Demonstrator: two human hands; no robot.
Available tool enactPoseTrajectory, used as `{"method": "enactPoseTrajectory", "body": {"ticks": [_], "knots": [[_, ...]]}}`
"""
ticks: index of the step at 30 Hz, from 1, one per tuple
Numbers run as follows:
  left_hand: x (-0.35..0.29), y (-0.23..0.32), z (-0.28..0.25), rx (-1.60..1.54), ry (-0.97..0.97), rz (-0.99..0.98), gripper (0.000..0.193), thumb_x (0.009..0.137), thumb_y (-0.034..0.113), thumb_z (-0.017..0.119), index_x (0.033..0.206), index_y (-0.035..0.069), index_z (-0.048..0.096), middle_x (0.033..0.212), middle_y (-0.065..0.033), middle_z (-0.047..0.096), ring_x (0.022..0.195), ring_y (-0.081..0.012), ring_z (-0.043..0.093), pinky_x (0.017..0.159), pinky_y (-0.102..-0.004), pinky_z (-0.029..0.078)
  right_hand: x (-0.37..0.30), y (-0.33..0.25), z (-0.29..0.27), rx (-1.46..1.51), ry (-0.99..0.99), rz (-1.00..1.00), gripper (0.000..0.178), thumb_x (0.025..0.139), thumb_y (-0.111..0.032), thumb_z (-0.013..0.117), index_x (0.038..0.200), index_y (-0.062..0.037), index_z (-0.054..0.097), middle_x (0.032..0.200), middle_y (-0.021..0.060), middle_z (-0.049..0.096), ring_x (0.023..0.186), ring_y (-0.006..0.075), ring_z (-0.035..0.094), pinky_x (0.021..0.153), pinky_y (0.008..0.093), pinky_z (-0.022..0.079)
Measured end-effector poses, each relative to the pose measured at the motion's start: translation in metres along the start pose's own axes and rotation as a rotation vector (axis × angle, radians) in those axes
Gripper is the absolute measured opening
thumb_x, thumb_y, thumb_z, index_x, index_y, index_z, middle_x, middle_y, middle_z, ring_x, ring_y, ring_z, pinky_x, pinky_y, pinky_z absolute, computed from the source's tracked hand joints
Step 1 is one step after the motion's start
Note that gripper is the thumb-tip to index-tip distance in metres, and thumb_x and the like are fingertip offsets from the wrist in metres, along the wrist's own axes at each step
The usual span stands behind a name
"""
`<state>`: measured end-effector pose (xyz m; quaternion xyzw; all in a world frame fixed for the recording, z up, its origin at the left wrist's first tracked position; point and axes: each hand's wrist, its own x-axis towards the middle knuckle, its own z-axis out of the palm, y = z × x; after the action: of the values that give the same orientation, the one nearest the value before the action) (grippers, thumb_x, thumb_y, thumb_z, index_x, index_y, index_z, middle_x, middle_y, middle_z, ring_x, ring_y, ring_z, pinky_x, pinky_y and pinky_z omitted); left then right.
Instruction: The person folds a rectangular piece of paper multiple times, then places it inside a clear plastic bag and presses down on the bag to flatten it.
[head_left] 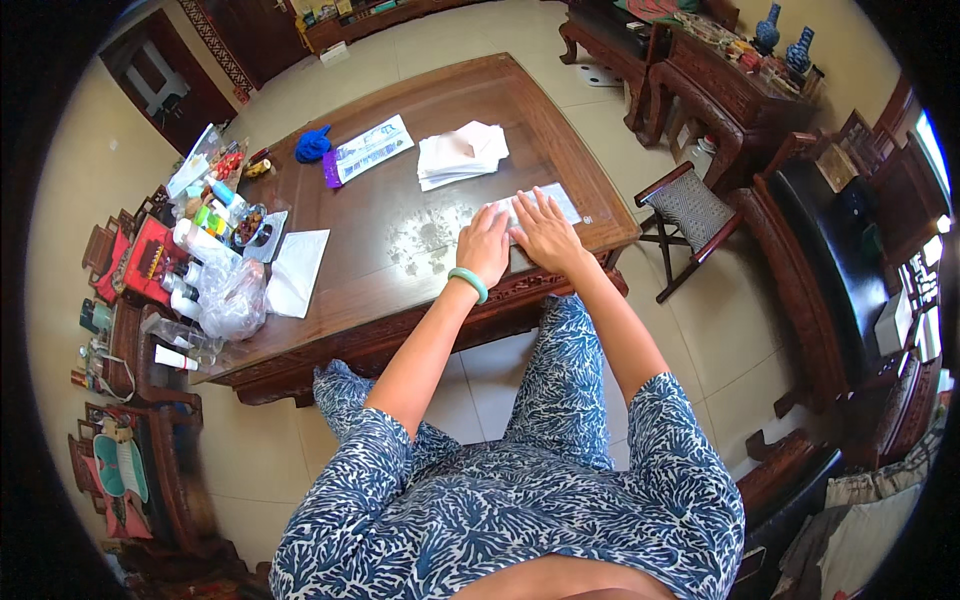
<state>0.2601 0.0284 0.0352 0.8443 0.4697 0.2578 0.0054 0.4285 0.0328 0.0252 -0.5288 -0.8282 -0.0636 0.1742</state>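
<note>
Both hands lie on a flat white paper piece [568,208], maybe a folded sheet or envelope, near the right front of the wooden table [370,285]. My right hand [545,232] rests flat on it, fingers stretched out and a little apart. Close beside it, my left hand [484,245] lies palm down with its fingers extended at the paper's left end; a pale green bangle [468,284] circles that wrist. Much of the paper is hidden under the hands. Beyond them sits a loose stack of white paper pieces [455,165].
Left of the stack are a white and purple packet [370,150] and a crumpled blue bag [313,145]. White sheets [297,272], a clear plastic bag [235,300] and several bottles crowd the table's left end. A folding stool [688,210] stands right of the table.
</note>
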Motion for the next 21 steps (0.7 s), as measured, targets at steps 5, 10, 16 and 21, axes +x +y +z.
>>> {"method": "enactPoseTrajectory", "body": {"ticks": [5, 10, 16, 21], "knots": [[-0.0053, 0.0029, 0.0061, 0.039, -0.076, -0.059, 0.040, 0.096, 0.024, 0.043, 0.131, 0.007, 0.049, 0.142, -0.0147, 0.041, 0.131, -0.0310, 0.038, 0.105, -0.0443, 0.031, 0.0000, 0.0061, 0.0065, 0.028, 0.028, -0.008, 0.060, 0.097, -0.045, 0.033, 0.142, -0.0043, 0.035, 0.149, 0.0151, 0.032, 0.140, 0.0364, 0.021, 0.113, 0.0490, 0.017], [-0.0079, -0.0011, 0.0101, 0.072, -0.084, -0.104, 0.044, 0.098, 0.027, 0.039, 0.138, 0.008, 0.042, 0.147, -0.0130, 0.035, 0.135, -0.0293, 0.033, 0.108, -0.0462, 0.027, 0.0017, 0.0027, 0.0008, 0.007, 0.001, 0.000, 0.058, 0.097, -0.043, 0.034, 0.143, -0.0072, 0.034, 0.150, 0.0149, 0.030, 0.141, 0.0360, 0.018, 0.114, 0.0499, 0.016], [-0.0073, 0.0064, 0.0075, 0.099, -0.097, -0.157, 0.050, 0.097, 0.031, 0.036, 0.141, 0.006, 0.038, 0.149, -0.0112, 0.033, 0.137, -0.0293, 0.030, 0.108, -0.0453, 0.025, 0.0049, 0.0073, 0.0057, -0.017, 0.040, -0.001, 0.060, 0.096, -0.047, 0.034, 0.143, -0.0086, 0.036, 0.149, 0.0156, 0.031, 0.141, 0.0367, 0.019, 0.114, 0.0505, 0.013], [-0.0062, 0.0058, 0.0117, 0.117, -0.080, -0.214, 0.052, 0.097, 0.033, 0.037, 0.141, 0.007, 0.037, 0.150, -0.0096, 0.032, 0.138, -0.0291, 0.029, 0.110, -0.0467, 0.022, 0.0084, 0.0049, 0.0021, 0.018, -0.006, 0.032, 0.060, 0.095, -0.045, 0.037, 0.143, -0.0092, 0.035, 0.149, 0.0153, 0.030, 0.141, 0.0367, 0.019, 0.114, 0.0501, 0.014]]}}
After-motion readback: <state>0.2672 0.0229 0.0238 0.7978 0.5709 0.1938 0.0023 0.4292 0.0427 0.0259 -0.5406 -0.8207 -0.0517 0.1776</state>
